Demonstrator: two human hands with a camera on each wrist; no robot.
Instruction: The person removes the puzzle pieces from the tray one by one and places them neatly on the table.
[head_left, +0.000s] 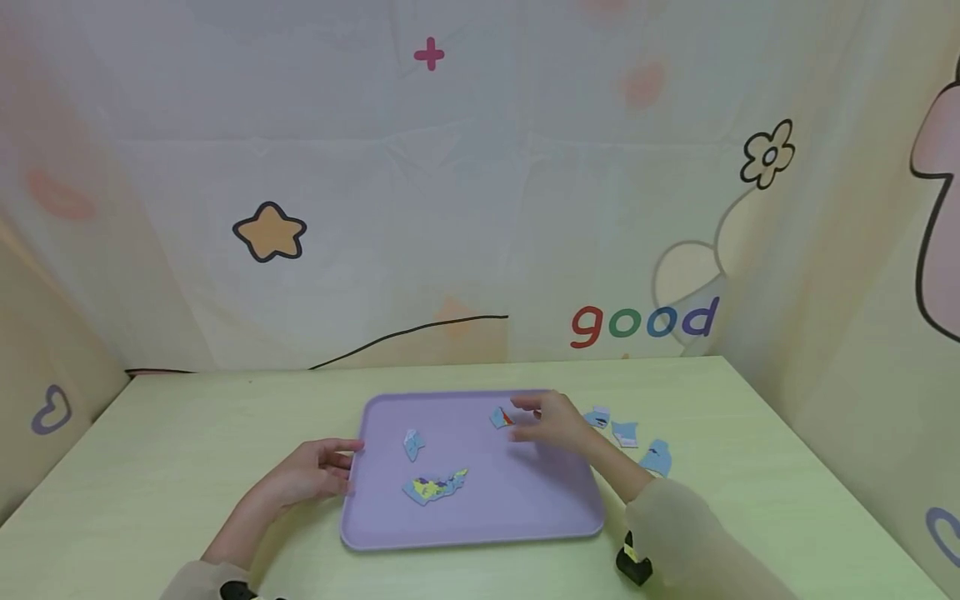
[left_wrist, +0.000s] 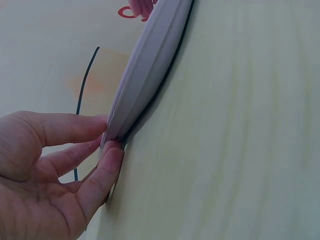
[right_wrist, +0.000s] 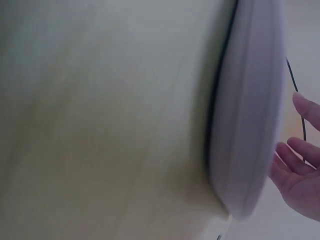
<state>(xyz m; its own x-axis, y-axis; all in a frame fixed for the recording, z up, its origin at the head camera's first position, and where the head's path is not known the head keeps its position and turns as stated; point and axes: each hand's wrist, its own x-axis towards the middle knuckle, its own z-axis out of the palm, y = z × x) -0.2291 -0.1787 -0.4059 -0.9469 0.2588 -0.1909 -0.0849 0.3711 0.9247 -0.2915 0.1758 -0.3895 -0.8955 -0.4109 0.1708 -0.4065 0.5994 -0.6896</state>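
Note:
A purple tray (head_left: 517,508) lies on the table with several map-patterned jigsaw pieces on it. My left hand (head_left: 311,472) holds the tray's left rim; the left wrist view shows fingertips (left_wrist: 111,159) against the edge from both sides. Over the tray's upper right, my right hand (head_left: 553,423) has its fingers spread and nothing between them. Just left of those fingertips is a small blue piece with red (head_left: 500,417). Farther left are a light-blue piece (head_left: 412,445) and a longer yellow-and-blue piece (head_left: 435,487).
Right of the tray, more pieces lie on the table: a blue-and-white one (head_left: 598,417), a light-blue one (head_left: 626,433), and a larger blue one (head_left: 657,457) partly behind the right forearm. A printed cloth backdrop (head_left: 360,208) rises behind the pale table (head_left: 225,408).

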